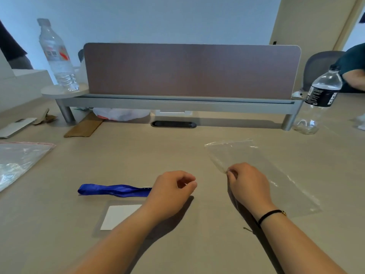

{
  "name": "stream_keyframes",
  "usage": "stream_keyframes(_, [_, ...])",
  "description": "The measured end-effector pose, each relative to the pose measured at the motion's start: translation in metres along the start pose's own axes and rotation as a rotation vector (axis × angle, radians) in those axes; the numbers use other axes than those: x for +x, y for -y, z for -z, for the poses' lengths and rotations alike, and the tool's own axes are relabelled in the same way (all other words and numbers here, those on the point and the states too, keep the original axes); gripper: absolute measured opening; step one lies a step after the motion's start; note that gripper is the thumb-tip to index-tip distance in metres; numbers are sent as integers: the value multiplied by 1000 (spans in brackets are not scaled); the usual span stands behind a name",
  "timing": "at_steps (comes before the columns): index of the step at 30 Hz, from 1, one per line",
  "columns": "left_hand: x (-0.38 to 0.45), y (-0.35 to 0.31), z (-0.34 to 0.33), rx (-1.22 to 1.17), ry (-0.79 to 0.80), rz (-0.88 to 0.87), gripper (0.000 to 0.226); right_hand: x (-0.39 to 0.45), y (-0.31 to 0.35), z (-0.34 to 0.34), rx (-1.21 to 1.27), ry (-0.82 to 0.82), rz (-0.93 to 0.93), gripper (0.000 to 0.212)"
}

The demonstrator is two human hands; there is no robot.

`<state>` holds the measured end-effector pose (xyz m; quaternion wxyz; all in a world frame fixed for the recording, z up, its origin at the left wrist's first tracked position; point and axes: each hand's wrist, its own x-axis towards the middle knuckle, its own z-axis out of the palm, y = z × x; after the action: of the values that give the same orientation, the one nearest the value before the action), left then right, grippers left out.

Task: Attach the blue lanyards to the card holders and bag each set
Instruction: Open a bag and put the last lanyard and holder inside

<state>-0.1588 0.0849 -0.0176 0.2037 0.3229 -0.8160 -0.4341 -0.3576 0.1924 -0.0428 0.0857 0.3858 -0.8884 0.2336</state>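
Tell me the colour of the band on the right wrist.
Black, with a small gold-coloured piece; the wristband shows in the head view, the only one.

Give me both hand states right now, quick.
Left hand: fingers curled, thumb near fingertips; whether it holds anything cannot be told.
Right hand: pinching the edge of the clear plastic bag.

A pale beige counter (177,147) fills the lower frame. Across the middle stands a brown divider panel (191,70) on a grey metal rail (177,104), with a black cable slot (173,124) just below it. Behind rises a light bluish wall (158,18); a grey chair (320,66) sits at upper right.
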Motion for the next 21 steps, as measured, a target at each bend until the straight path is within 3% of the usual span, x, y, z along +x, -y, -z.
stream_keyframes(5, [7, -4, -6, -496, -109, 302, 22, -10, 18, 11, 448, 89, 51, 15])
stream_keyframes(10, [3, -3, 33, -1048, -149, 547, 42, -28, 42, 22, 584, 177, 293, 31])
stream_keyframes(16, [1, 6, 61, -1010, -65, 564, 33, -31, 43, 24, 587, 271, 483, 34])
stream_keyframes(21, [3, 10, 64, -855, -51, 497, 20, -23, 34, 30, 367, 299, 518, 20])
